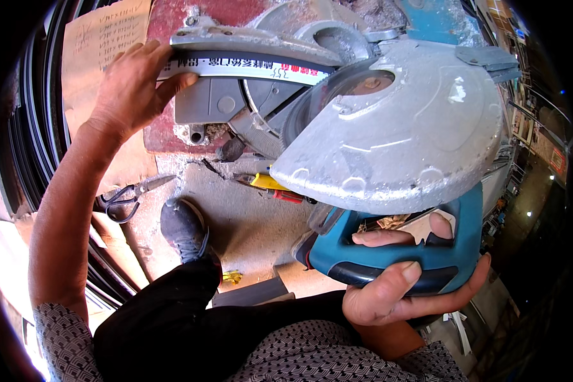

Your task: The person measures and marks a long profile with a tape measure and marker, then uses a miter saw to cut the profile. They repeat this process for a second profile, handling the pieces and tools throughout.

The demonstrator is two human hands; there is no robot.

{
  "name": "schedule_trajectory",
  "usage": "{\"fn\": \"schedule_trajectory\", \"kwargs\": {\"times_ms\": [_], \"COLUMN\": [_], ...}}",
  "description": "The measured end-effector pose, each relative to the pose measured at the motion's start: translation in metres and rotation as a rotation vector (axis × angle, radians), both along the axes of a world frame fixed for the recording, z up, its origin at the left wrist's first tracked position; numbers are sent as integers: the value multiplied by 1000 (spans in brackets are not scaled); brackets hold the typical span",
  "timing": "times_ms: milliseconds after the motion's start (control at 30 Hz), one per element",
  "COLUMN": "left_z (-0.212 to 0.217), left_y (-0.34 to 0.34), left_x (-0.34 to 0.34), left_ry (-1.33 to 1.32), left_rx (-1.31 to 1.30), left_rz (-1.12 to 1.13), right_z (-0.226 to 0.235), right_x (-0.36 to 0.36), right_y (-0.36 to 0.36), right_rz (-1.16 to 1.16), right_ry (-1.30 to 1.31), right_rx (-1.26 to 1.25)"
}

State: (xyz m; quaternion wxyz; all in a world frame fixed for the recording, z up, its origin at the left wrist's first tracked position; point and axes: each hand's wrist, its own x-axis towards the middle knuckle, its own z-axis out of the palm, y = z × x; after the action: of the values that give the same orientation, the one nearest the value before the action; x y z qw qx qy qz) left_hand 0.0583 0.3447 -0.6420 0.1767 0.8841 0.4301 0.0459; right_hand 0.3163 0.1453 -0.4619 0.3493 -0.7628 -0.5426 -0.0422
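My left hand (130, 89) grips the left end of a long profile strip (242, 69) with a printed white face, its thumb in front and fingers over the back. The strip lies along the metal fence (248, 46) of a miter saw, and its right end reaches the round blade (315, 99). A silvery guard (401, 134) covers most of the blade. Below the guard, my right hand (388, 293) is wrapped round the saw's teal handle (395, 254); two fingertips show through the handle's opening near the trigger.
Scissors (137, 196) with dark handles lie on the dusty floor beside my shoe (183, 226). A yellow tool and a red-handled one (288, 196) lie under the saw. Long dark profiles (35, 127) and a cardboard sheet (86, 57) with handwriting are at the left.
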Motion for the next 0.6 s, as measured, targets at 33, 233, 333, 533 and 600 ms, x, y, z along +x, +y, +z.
{"fn": "schedule_trajectory", "kwargs": {"times_ms": [33,233,333,533,600], "left_z": [-1,2,7,11,10], "left_y": [-1,0,-2,-2,-2], "left_x": [-1,0,3,4,5], "left_ry": [-7,-7,-10,21,24], "left_rx": [0,-9,-32,-51,-61], "left_rz": [2,5,25,44,48], "right_z": [0,2,1,-2,-2], "right_x": [0,2,-1,-4,-5], "right_y": [0,-1,1,0,-4], "right_rz": [2,28,22,-3,-33], "right_ry": [-1,21,47,70,72], "right_rx": [6,8,31,84,68]}}
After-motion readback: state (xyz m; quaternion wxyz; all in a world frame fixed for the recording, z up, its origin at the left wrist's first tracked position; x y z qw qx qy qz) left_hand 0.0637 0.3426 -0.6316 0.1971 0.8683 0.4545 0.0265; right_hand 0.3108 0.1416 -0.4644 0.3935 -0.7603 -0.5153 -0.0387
